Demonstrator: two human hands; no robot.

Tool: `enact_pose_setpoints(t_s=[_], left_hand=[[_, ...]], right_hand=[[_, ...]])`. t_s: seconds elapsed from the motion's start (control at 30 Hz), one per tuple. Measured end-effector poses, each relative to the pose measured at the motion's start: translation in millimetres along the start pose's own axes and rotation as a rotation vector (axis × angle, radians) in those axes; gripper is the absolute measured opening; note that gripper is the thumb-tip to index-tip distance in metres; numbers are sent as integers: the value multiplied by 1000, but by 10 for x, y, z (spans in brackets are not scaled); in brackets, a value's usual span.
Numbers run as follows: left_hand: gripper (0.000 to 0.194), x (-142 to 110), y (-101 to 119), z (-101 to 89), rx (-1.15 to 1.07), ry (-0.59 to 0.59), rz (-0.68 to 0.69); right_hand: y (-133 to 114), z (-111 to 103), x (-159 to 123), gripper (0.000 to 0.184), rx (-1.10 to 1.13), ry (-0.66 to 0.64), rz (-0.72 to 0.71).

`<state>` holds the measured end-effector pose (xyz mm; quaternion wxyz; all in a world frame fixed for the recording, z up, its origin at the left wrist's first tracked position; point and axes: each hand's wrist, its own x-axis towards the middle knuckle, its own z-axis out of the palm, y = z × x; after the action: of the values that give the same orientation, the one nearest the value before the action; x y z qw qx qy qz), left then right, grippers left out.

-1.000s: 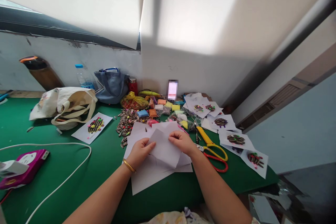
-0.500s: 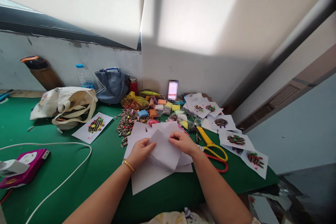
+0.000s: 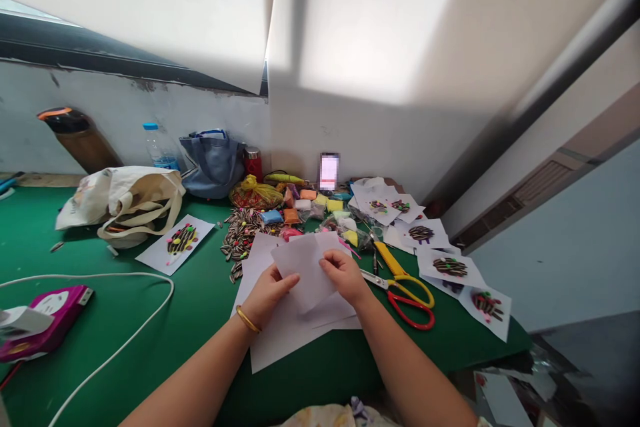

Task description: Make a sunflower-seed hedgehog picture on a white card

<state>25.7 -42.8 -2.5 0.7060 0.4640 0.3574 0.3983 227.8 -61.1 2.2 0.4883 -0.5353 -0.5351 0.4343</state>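
Note:
A small white sheet of paper (image 3: pixel 307 273) is held up between my two hands. My left hand (image 3: pixel 270 293) pinches its left edge, thumb on the near face, a gold bangle on the wrist. My right hand (image 3: pixel 345 277) grips the right edge between thumb and fingers. Beneath lie larger white sheets (image 3: pixel 280 343) on the green table. Scissors (image 3: pixel 410 303) with red and yellow handles lie just right of my right hand, near a yellow utility knife (image 3: pixel 390 259). Striped sunflower seeds (image 3: pixel 245 233) mixed with coloured balls are heaped beyond my left hand.
Packets of coloured clay (image 3: pixel 295 213) sit behind the sheets, with a phone (image 3: pixel 329 170) against the wall. Decorated cards (image 3: pixel 450 267) line the right edge; another card (image 3: pixel 180 243) lies left. A canvas bag (image 3: pixel 125 193), blue bag (image 3: pixel 213 163) and white cable (image 3: pixel 135 327) occupy the left.
The small sheet has been turned and tilted in my hands, its upper edge now further left. My right hand has shifted slightly left, uncovering more of the scissors.

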Motion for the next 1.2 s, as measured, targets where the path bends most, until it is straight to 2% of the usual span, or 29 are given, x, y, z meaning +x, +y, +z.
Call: enact_pose_setpoints(t_s=[0.1,0.27,0.53,0.83,1.2], left_hand=[[55,3,-25,9,56,27,-35],[52,55,-11,-30,128,115,12],[47,86,5,-68,150,176,-24],[48,109,-27,-104,200,182,-15],[38,86,34,-101,316,162,109]], right_hand=[[65,54,-12,30,13,14,-23],[149,52,-4,30,-53,69,-81],[273,-6,39,34,14,138,-8],[311,-4,38,39,46,118,-7],[339,1,39,37,74,112,12]])
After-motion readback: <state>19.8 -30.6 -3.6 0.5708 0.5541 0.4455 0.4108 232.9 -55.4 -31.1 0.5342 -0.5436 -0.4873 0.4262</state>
